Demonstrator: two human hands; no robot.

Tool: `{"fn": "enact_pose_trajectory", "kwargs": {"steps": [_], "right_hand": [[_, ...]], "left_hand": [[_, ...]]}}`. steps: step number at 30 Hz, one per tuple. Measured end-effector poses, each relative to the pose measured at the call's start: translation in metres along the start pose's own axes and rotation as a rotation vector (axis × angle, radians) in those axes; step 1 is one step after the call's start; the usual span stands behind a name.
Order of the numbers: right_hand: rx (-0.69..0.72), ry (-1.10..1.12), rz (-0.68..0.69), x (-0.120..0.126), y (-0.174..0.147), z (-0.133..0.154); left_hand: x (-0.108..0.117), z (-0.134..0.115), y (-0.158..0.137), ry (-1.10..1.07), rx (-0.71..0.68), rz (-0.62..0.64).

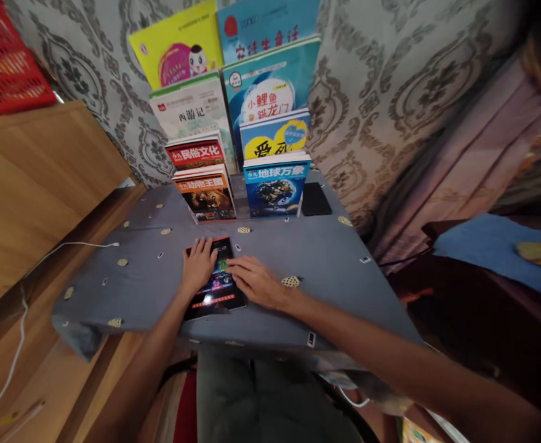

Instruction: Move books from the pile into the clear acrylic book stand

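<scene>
A dark-covered book (217,299) with bright pictures lies closed on the grey tablecloth (145,277), close to the table's front edge. My left hand (199,264) rests on the book's upper left part, fingers stretched out and flat. From the right, my right hand (256,282) reaches over the book's right edge, its fingertips touching the cover near a green patch. The fingers of that hand are extended and hold nothing. Behind the book stand an orange book with a lion (210,197) and a blue book with a globe (277,189).
More upright books, among them a yellow one (178,46) and a teal one (270,89), rise against the patterned wall. A black flat object (316,200) lies right of them. A white cable (85,243) crosses the left side. A red basket (9,67) sits on the wooden cabinet (44,184).
</scene>
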State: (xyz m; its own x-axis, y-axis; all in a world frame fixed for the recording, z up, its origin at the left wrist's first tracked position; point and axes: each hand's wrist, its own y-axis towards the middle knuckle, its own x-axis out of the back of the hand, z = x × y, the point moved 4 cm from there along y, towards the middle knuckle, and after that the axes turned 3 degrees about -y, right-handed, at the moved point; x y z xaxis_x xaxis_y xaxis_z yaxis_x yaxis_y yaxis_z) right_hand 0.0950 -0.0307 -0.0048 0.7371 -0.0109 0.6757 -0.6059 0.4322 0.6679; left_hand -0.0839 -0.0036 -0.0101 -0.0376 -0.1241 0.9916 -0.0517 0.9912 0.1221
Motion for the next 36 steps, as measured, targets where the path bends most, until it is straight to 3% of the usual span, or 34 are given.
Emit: {"fn": "enact_pose_trajectory", "kwargs": {"steps": [8,13,19,22,25,28,32,36], "right_hand": [[-0.1,0.027,-0.079,0.027,-0.012,-0.013],[-0.277,-0.01,-0.124,0.048,-0.022,-0.037],[-0.516,-0.125,-0.19,0.086,-0.056,-0.078],[-0.638,-0.198,-0.201,0.097,-0.068,-0.097],[-0.707,-0.242,-0.173,0.1,-0.071,-0.105],[-0.686,-0.307,-0.119,0.1,-0.068,-0.099],[-0.504,-0.364,0.059,0.089,-0.054,-0.079],[-0.334,-0.343,0.243,0.065,-0.041,-0.064]], "left_hand": [[0.003,-0.063,0.002,-0.042,-0.081,0.047],[-0.003,-0.112,0.005,-0.136,-0.198,0.042],[-0.014,-0.176,0.014,-0.257,-0.238,-0.015],[-0.018,-0.194,0.02,-0.351,-0.269,-0.017],[-0.019,-0.188,0.029,-0.505,-0.318,-0.033],[-0.014,-0.158,0.036,-0.634,-0.346,-0.128],[-0.011,-0.122,0.034,-0.594,-0.353,-0.206],[-0.016,-0.123,0.024,-0.503,-0.441,-0.149]]}}
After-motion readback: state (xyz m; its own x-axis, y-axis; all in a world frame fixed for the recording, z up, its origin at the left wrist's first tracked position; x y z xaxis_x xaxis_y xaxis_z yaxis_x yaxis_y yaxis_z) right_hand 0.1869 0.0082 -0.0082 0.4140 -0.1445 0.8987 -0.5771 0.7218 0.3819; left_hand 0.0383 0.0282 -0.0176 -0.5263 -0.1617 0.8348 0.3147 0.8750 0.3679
